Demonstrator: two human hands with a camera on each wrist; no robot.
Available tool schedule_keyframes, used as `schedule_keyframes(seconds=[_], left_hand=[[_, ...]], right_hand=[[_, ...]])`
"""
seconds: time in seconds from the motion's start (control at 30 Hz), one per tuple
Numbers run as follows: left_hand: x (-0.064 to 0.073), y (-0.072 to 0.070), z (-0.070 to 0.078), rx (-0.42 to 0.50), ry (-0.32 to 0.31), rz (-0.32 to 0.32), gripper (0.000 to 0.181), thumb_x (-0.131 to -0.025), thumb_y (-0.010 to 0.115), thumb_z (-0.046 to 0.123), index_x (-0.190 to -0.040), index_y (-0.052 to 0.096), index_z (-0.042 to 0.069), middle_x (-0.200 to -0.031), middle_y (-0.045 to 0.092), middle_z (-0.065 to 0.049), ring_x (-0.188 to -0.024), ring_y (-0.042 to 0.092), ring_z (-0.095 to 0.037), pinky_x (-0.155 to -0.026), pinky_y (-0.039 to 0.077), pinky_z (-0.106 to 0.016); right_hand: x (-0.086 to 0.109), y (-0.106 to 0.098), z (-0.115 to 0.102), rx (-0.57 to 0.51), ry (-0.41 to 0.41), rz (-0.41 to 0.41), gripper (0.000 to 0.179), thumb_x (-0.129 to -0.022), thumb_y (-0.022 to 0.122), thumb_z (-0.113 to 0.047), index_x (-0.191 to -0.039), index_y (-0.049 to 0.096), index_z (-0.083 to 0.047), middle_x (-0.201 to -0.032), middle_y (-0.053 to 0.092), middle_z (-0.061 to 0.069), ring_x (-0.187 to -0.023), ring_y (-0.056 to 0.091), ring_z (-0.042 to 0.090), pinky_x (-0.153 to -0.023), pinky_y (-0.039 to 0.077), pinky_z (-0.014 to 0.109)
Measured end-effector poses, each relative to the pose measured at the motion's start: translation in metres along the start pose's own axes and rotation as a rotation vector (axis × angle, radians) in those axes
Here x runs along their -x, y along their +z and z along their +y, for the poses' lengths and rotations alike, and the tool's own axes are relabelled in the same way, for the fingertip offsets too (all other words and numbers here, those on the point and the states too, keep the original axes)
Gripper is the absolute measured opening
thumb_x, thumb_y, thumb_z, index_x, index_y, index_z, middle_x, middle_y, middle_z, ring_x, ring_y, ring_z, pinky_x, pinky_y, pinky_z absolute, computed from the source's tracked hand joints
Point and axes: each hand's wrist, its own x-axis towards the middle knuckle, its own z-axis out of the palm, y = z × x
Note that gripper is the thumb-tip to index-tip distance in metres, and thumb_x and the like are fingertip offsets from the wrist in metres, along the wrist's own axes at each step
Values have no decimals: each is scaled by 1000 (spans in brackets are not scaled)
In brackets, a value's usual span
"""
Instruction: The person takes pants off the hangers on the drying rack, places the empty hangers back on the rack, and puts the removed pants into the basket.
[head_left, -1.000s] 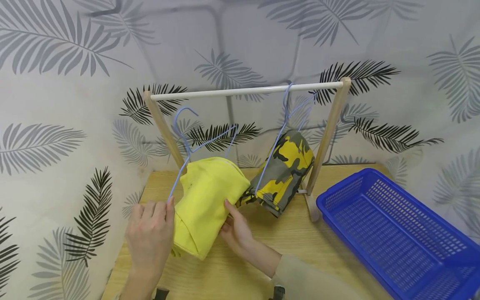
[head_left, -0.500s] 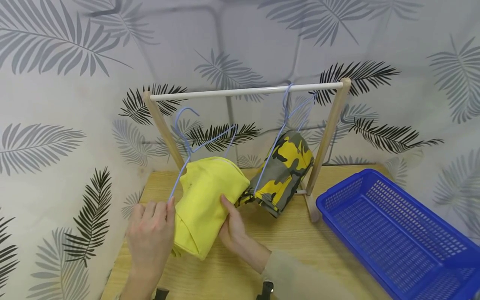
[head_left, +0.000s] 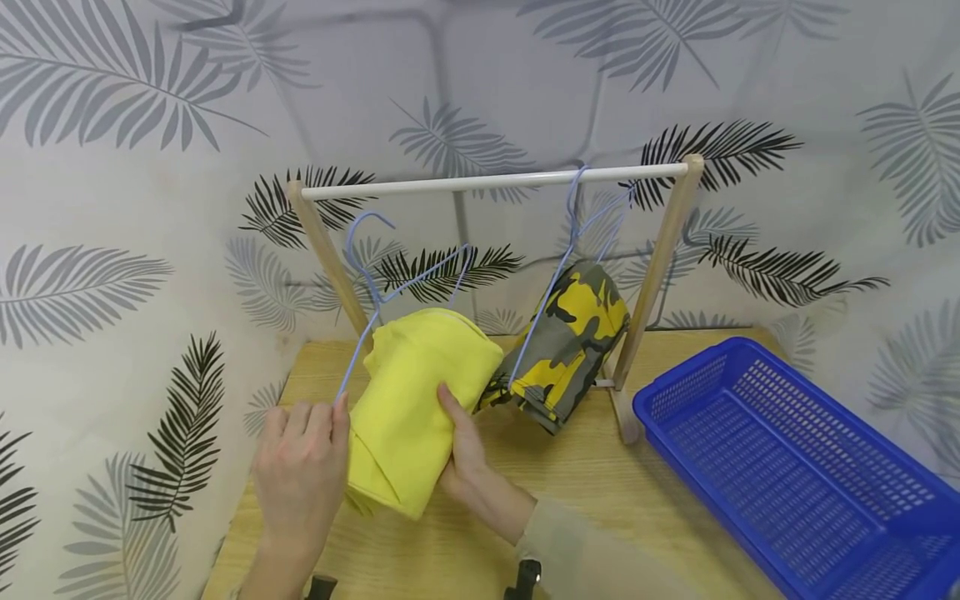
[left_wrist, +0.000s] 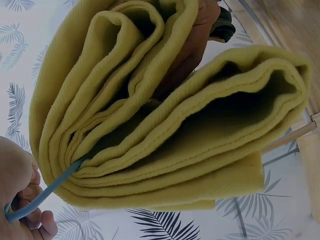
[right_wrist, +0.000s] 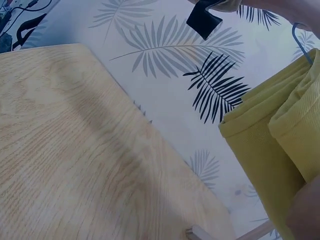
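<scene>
A blue wire hanger (head_left: 378,298) is held at its lower left end by my left hand (head_left: 300,467). Folded over the hanger is a yellow garment (head_left: 420,400), whose thick, layered edges face the left wrist camera. My right hand (head_left: 468,462) grips its right side, thumb on top, with the other fingers hidden behind the cloth. In the left wrist view the hanger's wire (left_wrist: 50,189) runs from the curled fingers into the fold. The hanger's hook stands free in the air, below the white rail (head_left: 495,181).
A camouflage garment (head_left: 573,342) hangs from the rail's right part on another blue hanger. The rack's wooden post (head_left: 660,258) stands beside it. On the right lies a blue perforated basket (head_left: 787,483). Under everything is a wooden table (head_left: 480,567), with patterned wall covering behind.
My right hand has slid slightly left and further over the yellow garment, whose lower right part has shifted a little rightward. My left hand stays in place on the hanger.
</scene>
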Motion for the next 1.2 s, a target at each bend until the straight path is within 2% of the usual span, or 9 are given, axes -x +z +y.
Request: schedule_keyframes(seconds=[0.33,0.63,0.83,1.2], left_hand=[[2,1,3,3,8,-32,57,-114,45,22,-64,55,-4,-58,59,-17,-56,39,-28,-52,33,-34],[5,1,2,3,-7,-31,55,-113,47,21,-66,57,-6,-58,59,-18,-55,39,-29,-51,32,-35],[4,-1,4,3,-30,-60,50,-110,52,17,-65,56,-5,-57,55,-16,-54,39,-27,-50,32,-34],[3,-2,4,-20,-19,-73,49,-110,52,14,-67,57,-6,-59,56,-16,-54,43,-27,-50,36,-34]], right_hand=[[5,5,-11,44,-97,63,33,-96,78,-26,-120,59,-15,-106,78,-6,-97,77,11,-90,63,31],[11,14,-24,112,-132,91,29,-96,77,-20,-118,59,-12,-101,77,-5,-92,77,12,-87,64,32],[14,23,-36,167,-157,64,25,-98,73,-17,-117,58,-12,-98,76,-5,-89,77,11,-84,64,30],[20,35,-53,223,-193,17,22,-98,73,-16,-114,60,-12,-95,76,-6,-85,77,10,-81,64,30]])
